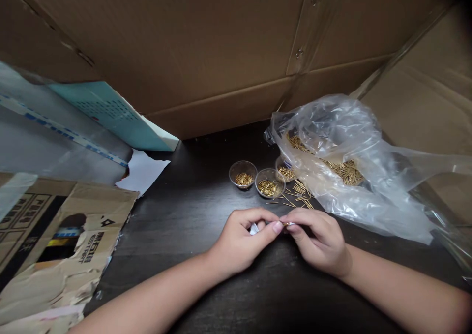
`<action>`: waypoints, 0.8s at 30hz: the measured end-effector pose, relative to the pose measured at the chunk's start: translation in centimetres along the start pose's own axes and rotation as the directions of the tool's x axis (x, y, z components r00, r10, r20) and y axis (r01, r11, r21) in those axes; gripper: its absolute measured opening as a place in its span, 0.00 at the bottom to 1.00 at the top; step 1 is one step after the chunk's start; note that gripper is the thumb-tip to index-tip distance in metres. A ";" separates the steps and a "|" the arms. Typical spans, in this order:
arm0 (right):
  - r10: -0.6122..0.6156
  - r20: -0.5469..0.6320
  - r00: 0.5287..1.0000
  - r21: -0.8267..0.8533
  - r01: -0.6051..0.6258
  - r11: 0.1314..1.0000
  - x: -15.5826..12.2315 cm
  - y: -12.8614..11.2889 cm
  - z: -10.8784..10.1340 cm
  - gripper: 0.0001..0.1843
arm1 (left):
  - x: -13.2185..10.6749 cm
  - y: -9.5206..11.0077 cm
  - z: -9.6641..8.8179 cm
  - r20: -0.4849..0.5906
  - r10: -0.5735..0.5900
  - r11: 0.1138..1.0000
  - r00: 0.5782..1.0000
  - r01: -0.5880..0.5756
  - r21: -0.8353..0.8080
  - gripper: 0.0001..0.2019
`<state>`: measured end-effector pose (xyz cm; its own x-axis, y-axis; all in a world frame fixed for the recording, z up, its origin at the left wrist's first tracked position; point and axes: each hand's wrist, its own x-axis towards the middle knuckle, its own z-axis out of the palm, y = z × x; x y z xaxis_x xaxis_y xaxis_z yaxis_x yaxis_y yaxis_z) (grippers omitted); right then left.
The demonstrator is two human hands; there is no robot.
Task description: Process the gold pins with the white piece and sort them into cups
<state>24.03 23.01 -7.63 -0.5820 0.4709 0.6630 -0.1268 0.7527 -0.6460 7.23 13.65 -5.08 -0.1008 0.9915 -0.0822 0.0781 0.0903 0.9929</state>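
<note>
In the head view, the left hand [239, 239] and right hand [324, 239] meet above the desk [199, 196], fingertips pinched together on a small golden pin [285, 224], mostly hidden between them. The left hand's curled fingers also hold a white scrap [253, 229]; what it is cannot be told. Just beyond the hands, loose pins [301, 190] lie on the desk, beside three clear cups [231, 178] with golden pieces in them. To the right, a clear bag [339, 115] slumps on the desk with many more pins inside. Cardboard [206, 44] stands behind, and a torn box [114, 196] sits at the left.
</note>
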 end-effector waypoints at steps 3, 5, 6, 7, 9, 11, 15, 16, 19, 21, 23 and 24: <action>0.026 0.008 1.000 0.012 -0.026 1.000 -0.1 0.1 0.0 0.07 | 0.0 0.1 0.1 0.011 -0.030 0.999 0.999 0.030 -0.016 0.11; 0.031 0.028 0.999 0.011 -0.032 0.999 -0.1 0.2 0.0 0.08 | 0.0 0.2 0.0 0.010 -0.033 0.999 0.999 0.033 -0.031 0.11; 0.029 0.035 0.999 0.006 -0.029 1.000 0.0 0.1 0.0 0.08 | 0.0 0.2 0.0 0.003 -0.034 0.998 0.999 0.034 -0.044 0.11; 0.025 0.035 0.999 -0.004 -0.025 1.000 0.0 0.1 0.0 0.08 | 0.0 0.1 0.1 -0.007 -0.038 0.998 0.999 0.037 -0.059 0.12; 0.017 0.024 1.000 -0.027 -0.016 0.999 0.0 0.0 0.0 0.09 | 0.1 0.0 0.2 -0.026 -0.050 0.995 0.998 0.048 -0.088 0.12; 0.015 0.020 1.000 -0.047 -0.014 0.999 0.1 -0.1 0.0 0.09 | 0.1 -0.1 0.3 -0.036 -0.066 0.992 0.997 0.062 -0.107 0.14; 0.025 0.039 0.999 -0.096 -0.021 0.995 -0.1 0.0 0.2 0.06 | 0.1 -0.1 0.4 -0.027 -0.104 0.986 0.994 0.099 -0.135 0.18; 0.025 0.045 0.999 -0.122 -0.020 0.992 -0.2 0.0 0.3 0.05 | 0.1 0.0 0.4 -0.024 -0.115 0.985 0.993 0.110 -0.134 0.18; 0.021 0.066 0.998 -0.186 -0.008 0.982 -0.4 0.2 0.4 0.05 | 0.1 0.2 0.4 -0.024 -0.133 0.985 0.991 0.130 -0.111 0.20; 0.020 0.072 0.997 -0.203 -0.005 0.979 -0.5 0.2 0.4 0.04 | 0.1 0.3 0.4 -0.028 -0.143 0.984 0.989 0.139 -0.107 0.21; 0.022 0.067 0.997 -0.206 -0.008 0.979 -0.5 0.3 0.4 0.04 | 0.1 0.2 0.4 -0.032 -0.163 0.979 0.986 0.158 -0.128 0.23; 0.019 0.063 0.998 -0.200 -0.006 0.980 -0.5 0.3 0.4 0.04 | 0.1 0.1 0.4 -0.034 -0.173 0.976 0.984 0.167 -0.141 0.23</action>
<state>23.91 22.85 -8.31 -0.6336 0.4551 0.6256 0.0400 0.8268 -0.5610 7.57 13.83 -5.05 -0.1463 0.9572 -0.2498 -0.0802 0.2403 0.9674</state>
